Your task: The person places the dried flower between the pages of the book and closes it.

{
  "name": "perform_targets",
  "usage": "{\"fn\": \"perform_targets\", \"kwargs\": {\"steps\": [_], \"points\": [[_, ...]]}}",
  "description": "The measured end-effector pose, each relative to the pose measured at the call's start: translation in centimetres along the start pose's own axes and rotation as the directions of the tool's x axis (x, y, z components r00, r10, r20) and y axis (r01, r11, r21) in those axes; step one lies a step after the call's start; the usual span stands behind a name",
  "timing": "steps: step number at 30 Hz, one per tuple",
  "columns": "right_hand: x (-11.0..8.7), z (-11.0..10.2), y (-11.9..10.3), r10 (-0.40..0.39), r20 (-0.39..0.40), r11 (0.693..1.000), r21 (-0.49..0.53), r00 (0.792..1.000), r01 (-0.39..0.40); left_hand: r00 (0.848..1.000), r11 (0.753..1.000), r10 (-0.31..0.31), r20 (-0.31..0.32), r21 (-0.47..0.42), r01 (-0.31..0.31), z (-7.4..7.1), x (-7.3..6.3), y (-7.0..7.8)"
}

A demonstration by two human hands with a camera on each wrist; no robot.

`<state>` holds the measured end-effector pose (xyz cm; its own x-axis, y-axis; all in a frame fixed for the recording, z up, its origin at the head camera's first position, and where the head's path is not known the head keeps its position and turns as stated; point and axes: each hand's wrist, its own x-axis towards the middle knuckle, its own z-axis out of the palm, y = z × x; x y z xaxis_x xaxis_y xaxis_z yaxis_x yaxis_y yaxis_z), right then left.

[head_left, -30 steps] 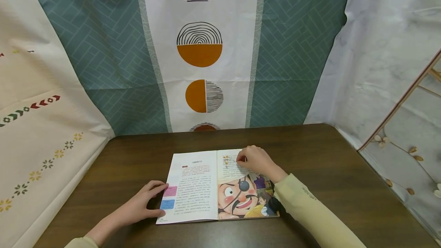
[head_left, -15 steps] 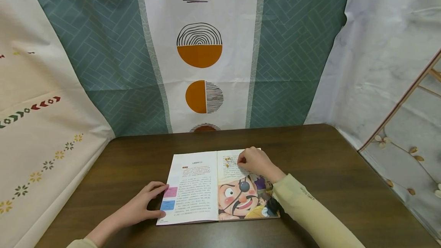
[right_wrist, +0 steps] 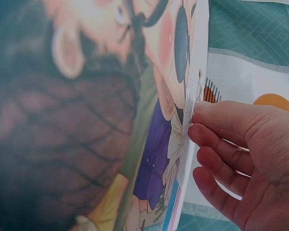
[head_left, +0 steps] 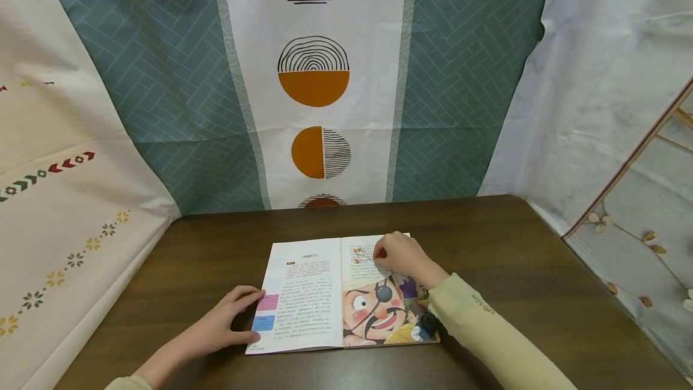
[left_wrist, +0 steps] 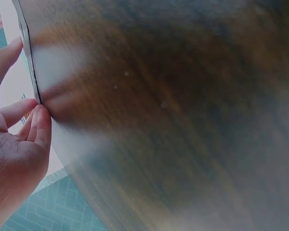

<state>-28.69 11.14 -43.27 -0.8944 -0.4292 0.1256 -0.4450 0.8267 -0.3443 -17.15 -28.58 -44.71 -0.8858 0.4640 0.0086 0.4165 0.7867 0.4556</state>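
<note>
An open book (head_left: 308, 300) lies on the brown table, text on its left page and a cartoon pirate on the right one. My left hand (head_left: 219, 321) rests at the book's left edge, its thumb and fingertips touching the margin; the left wrist view shows these fingers (left_wrist: 41, 122) against the edge. Over the upper right page, my right hand (head_left: 403, 254) pinches the thin stem of a small sprig with yellow-orange blooms (head_left: 357, 251). In the right wrist view, the thumb and forefinger of the right hand (right_wrist: 250, 154) meet close to the page; the stem is hardly visible there.
The dark wooden table (head_left: 487, 245) extends around the book. Behind it hangs a patterned green and white cloth (head_left: 460, 107). A cream cloth (head_left: 81, 227) flanks the left side, a marbled white one (head_left: 595, 137) the right.
Over the second, the right hand and the sprig's blooms shift very slightly right and down on the page. The left hand and the book look almost unchanged.
</note>
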Motion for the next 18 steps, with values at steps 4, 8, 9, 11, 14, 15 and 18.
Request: {"fn": "perform_targets", "kwargs": {"steps": [4, 8, 9, 11, 14, 15, 18], "points": [[-0.3, -0.2, 0.0, 0.000, 0.005, 1.000, -0.005, 1.000, 0.000, 1.000, 1.000, 0.008, -0.004, 0.001, -0.008, 0.0, 0.0, 0.0], [-0.8, -0.6, 0.0, 0.019, 0.001, 1.000, -0.006, 1.000, -0.019, 1.000, 1.000, -0.003, -0.006, 0.010, 0.003, 0.2, -0.1, -0.1], [-1.0, -0.7, 0.0, 0.026, -0.004, 1.000, -0.005, 1.000, -0.026, 1.000, 1.000, -0.009, -0.004, 0.012, 0.009, 0.2, -0.1, -0.1], [-1.3, -0.9, 0.0, 0.040, -0.021, 0.999, 0.001, 0.999, -0.040, 1.000, 1.000, -0.009, -0.005, 0.011, 0.009, 0.2, -0.1, -0.2], [-1.9, -1.3, -0.1, 0.058, -0.047, 0.998, 0.001, 0.997, -0.058, 1.000, 1.000, -0.011, -0.004, 0.010, 0.011, 0.2, -0.1, -0.2], [-2.1, -1.4, -0.1, 0.061, -0.058, 0.998, 0.002, 0.996, -0.061, 1.000, 1.000, -0.010, -0.004, 0.010, 0.010, 0.2, 0.0, -0.2], [-3.0, -1.7, 0.0, 0.059, -0.083, 0.998, 0.000, 0.995, -0.059, 1.000, 1.000, -0.015, -0.003, 0.005, 0.015, 0.2, 0.0, -0.2]]}}
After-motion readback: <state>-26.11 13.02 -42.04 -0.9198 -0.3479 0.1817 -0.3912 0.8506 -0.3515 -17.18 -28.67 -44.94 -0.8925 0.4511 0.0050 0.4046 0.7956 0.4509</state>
